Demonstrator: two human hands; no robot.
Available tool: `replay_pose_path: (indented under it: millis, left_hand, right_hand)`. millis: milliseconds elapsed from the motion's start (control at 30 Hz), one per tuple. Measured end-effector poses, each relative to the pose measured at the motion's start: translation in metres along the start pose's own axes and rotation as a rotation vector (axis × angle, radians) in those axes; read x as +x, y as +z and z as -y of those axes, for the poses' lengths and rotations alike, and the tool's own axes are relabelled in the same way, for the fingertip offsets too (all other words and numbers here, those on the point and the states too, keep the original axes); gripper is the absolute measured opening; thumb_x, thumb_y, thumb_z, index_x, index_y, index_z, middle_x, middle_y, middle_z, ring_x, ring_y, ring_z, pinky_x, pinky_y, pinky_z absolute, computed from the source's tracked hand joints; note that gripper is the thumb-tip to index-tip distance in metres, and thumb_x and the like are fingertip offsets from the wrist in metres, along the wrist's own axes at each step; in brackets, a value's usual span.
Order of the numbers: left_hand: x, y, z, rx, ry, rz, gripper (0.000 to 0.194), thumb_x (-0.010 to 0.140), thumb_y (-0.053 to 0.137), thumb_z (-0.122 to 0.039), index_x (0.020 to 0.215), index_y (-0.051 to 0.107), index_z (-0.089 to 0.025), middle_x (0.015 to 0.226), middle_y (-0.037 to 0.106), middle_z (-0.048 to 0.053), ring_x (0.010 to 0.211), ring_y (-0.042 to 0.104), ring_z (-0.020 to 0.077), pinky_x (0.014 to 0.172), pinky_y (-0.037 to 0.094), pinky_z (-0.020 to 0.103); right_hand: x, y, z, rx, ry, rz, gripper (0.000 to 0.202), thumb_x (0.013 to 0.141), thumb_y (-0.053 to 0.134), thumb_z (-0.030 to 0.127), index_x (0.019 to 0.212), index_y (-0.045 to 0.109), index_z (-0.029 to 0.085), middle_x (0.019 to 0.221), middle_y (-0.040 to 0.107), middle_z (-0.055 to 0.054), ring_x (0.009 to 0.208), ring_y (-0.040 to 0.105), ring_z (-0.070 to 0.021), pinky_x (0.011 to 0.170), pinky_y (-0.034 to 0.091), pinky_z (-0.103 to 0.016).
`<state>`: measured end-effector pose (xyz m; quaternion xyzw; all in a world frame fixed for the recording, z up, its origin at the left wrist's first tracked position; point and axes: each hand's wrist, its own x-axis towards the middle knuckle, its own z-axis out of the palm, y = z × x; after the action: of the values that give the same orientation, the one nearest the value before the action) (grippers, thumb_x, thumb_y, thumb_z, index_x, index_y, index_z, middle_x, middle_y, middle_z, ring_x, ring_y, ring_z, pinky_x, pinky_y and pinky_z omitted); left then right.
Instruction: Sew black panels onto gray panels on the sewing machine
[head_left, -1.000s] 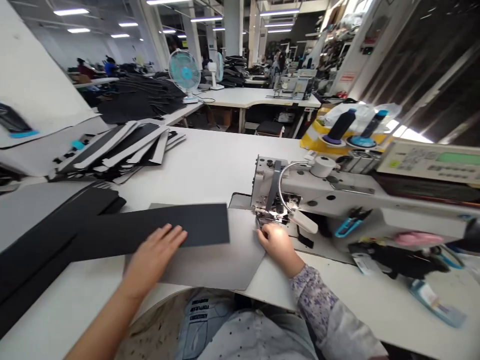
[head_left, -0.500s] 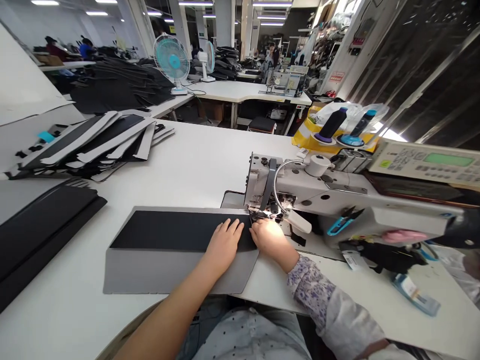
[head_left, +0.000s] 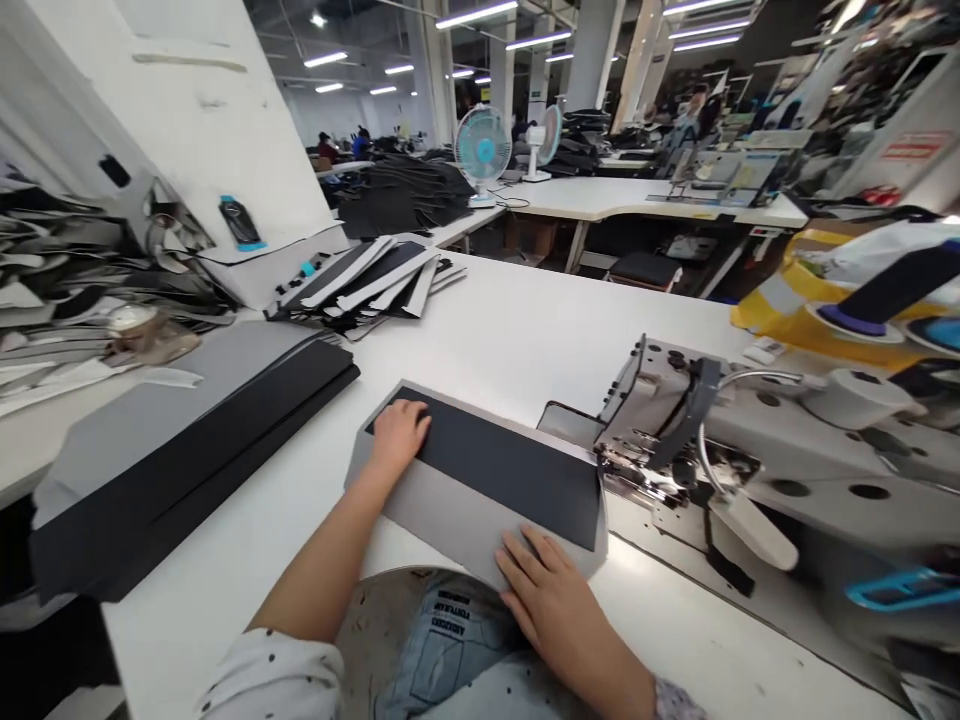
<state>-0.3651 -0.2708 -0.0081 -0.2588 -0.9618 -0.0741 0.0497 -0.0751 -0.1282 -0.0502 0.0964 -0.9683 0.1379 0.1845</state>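
Note:
A black fabric strip (head_left: 495,460) lies on a larger grey panel (head_left: 442,515), both flat on the white table. My left hand (head_left: 400,432) rests on the strip's far left end, palm down with its fingers slightly bent. On the grey panel's near right part, my right hand (head_left: 544,590) lies flat, fingers stretched and a little apart. The right end of the pieces sits beside the needle area of a sewing machine (head_left: 660,470); whether it is still under the presser foot I cannot tell.
To the left lies a stack of black and grey panels (head_left: 225,440). Behind it is a pile of white-edged strips (head_left: 375,285). A yellow bag (head_left: 795,290) and thread cones (head_left: 900,290) stand behind the machine. Blue thread snips (head_left: 900,588) are at the right.
My view has turned left. My left hand has slid to the strip's left end, and my right hand has left the needle area for the near part of the grey panel. The panel now lies slanted.

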Motion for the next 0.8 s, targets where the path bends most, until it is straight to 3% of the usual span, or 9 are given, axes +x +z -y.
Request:
replay_pose_path:
  millis: [67, 167, 333, 467, 567, 700, 800]
  left_hand:
    - [0.011, -0.004, 0.036, 0.063, -0.221, -0.002, 0.037, 0.092, 0.042, -0.036, 0.120, 0.058, -0.017, 0.116, 0.059, 0.015, 0.109, 0.055, 0.0294, 0.095, 0.042, 0.041]
    - [0.021, -0.004, 0.061, 0.067, -0.350, 0.050, 0.036, 0.091, 0.041, -0.037, 0.113, 0.060, -0.016, 0.113, 0.061, 0.014, 0.105, 0.057, 0.0283, 0.092, 0.044, 0.038]
    - [0.025, -0.001, 0.062, 0.063, -0.395, 0.063, 0.036, 0.089, 0.043, -0.039, 0.108, 0.061, -0.015, 0.108, 0.063, 0.015, 0.099, 0.059, 0.0292, 0.087, 0.045, 0.040]
    - [0.017, 0.004, 0.053, 0.100, -0.358, 0.017, 0.043, 0.091, 0.037, -0.039, 0.118, 0.058, -0.013, 0.116, 0.060, 0.018, 0.108, 0.056, 0.0320, 0.093, 0.042, 0.043]
    - [0.002, 0.021, 0.013, 0.136, -0.112, -0.018, 0.052, 0.094, 0.034, -0.043, 0.136, 0.047, -0.017, 0.138, 0.049, 0.017, 0.128, 0.042, 0.0341, 0.105, 0.033, 0.048]
    - [-0.029, 0.048, -0.088, 0.033, 0.459, 0.032, 0.055, 0.093, 0.039, -0.048, 0.143, 0.039, -0.026, 0.151, 0.036, 0.008, 0.140, 0.028, 0.0309, 0.114, 0.023, 0.051]
    - [-0.050, 0.058, -0.152, -0.069, 0.727, 0.037, 0.054, 0.093, 0.042, -0.046, 0.143, 0.039, -0.026, 0.151, 0.036, 0.008, 0.140, 0.030, 0.0281, 0.114, 0.026, 0.048]
  right_hand:
    - [0.005, 0.005, -0.002, 0.007, -0.004, 0.010, 0.037, 0.090, 0.057, 0.030, 0.126, 0.059, 0.023, 0.129, 0.061, -0.005, 0.122, 0.050, -0.0291, 0.101, 0.042, -0.044]
    - [0.008, 0.007, -0.006, 0.007, -0.003, 0.000, 0.036, 0.090, 0.057, 0.031, 0.125, 0.060, 0.023, 0.129, 0.061, -0.004, 0.121, 0.052, -0.0297, 0.100, 0.045, -0.044]
    - [0.006, 0.006, -0.006, 0.020, 0.003, -0.008, 0.035, 0.090, 0.058, 0.030, 0.124, 0.061, 0.022, 0.130, 0.060, -0.003, 0.121, 0.051, -0.0299, 0.101, 0.044, -0.043]
    - [0.006, 0.008, -0.006, 0.044, 0.025, -0.001, 0.036, 0.090, 0.057, 0.030, 0.125, 0.059, 0.023, 0.131, 0.059, -0.003, 0.122, 0.049, -0.0299, 0.102, 0.041, -0.045]
    - [0.009, 0.003, -0.002, 0.080, 0.074, 0.031, 0.036, 0.090, 0.057, 0.031, 0.125, 0.057, 0.023, 0.129, 0.058, -0.006, 0.117, 0.050, -0.0280, 0.102, 0.040, -0.044]
    - [0.014, -0.012, -0.002, 0.137, 0.089, 0.141, 0.035, 0.088, 0.060, 0.034, 0.120, 0.058, 0.021, 0.107, 0.062, -0.008, 0.101, 0.054, -0.0243, 0.094, 0.044, -0.040]
    - [0.008, -0.024, -0.027, 0.231, 0.108, 0.066, 0.026, 0.092, 0.055, 0.035, 0.113, 0.062, 0.022, 0.102, 0.064, -0.006, 0.098, 0.055, -0.0205, 0.091, 0.045, -0.034]
